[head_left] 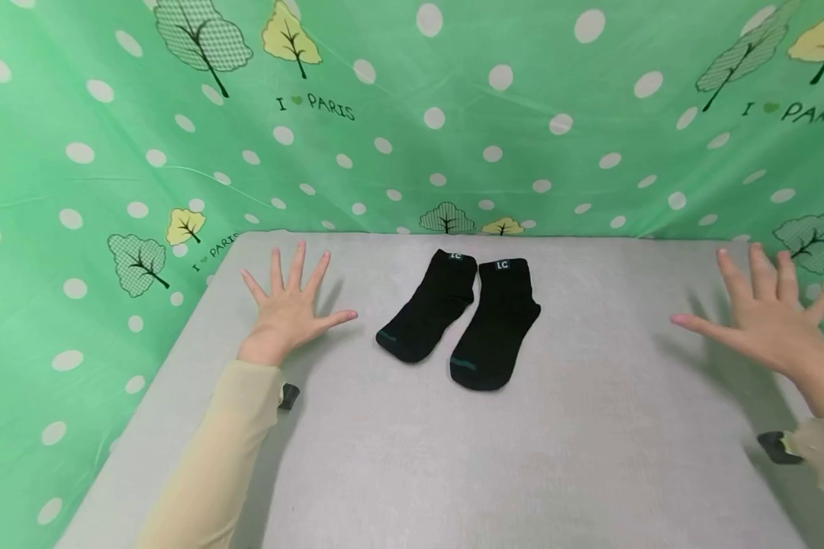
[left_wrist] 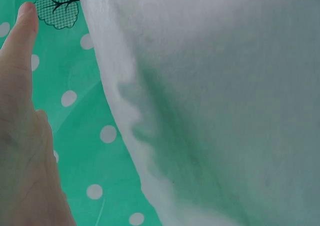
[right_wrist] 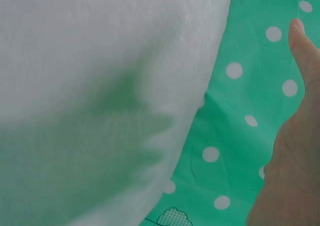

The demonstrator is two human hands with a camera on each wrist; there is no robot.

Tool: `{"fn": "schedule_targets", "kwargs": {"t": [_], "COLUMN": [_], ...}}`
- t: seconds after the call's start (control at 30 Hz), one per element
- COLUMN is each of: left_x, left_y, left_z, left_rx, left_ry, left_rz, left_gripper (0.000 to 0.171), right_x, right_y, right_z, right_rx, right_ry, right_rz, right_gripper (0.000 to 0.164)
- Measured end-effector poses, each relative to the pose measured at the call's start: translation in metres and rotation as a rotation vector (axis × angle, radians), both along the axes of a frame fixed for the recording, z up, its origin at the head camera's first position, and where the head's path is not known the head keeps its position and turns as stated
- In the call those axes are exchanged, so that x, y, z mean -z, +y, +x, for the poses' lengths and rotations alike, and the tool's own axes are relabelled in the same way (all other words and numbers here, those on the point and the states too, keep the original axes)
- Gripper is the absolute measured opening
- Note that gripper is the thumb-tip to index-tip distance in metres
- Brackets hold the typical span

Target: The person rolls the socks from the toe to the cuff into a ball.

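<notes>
Sleeves nearest cam; L hand & R hand out, fingers spread apart, blk socks btwn.

Green dotted cloth behind pale grey table.

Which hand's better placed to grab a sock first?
Probably the left hand: it's open, a short gap from the left sock. The right hand, also open, is much farther from the right sock, its nearest.
</notes>
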State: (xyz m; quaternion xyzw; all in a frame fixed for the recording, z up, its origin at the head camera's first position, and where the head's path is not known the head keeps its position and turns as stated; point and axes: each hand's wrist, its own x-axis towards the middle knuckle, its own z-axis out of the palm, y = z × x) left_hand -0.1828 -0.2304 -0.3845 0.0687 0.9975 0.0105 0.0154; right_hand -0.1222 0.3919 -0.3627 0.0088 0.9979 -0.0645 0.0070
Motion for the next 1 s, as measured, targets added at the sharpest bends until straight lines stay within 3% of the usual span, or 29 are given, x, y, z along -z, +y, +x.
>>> {"fn": "schedule_targets", "kwargs": {"t": [0.37,1.0], "left_x": [-0.003,-0.006], "left_y": [0.005,0.012], "left_z": [-0.002,-0.002], "left_rx": [0.013,0.026], "left_ry": [0.011,-0.001], "left_rz": [0.032,0.032], "left_gripper": [0.110,0.108], "right_x": [0.001,0.006], "right_y": [-0.011,-0.020], "right_z": [-0.012,-0.013], "right_rx": [-0.054,-0.082], "right_ry": [-0.004,-0.035], "right_rz": [-0.010,-0.028], "right_gripper": [0.115,0.106]}}
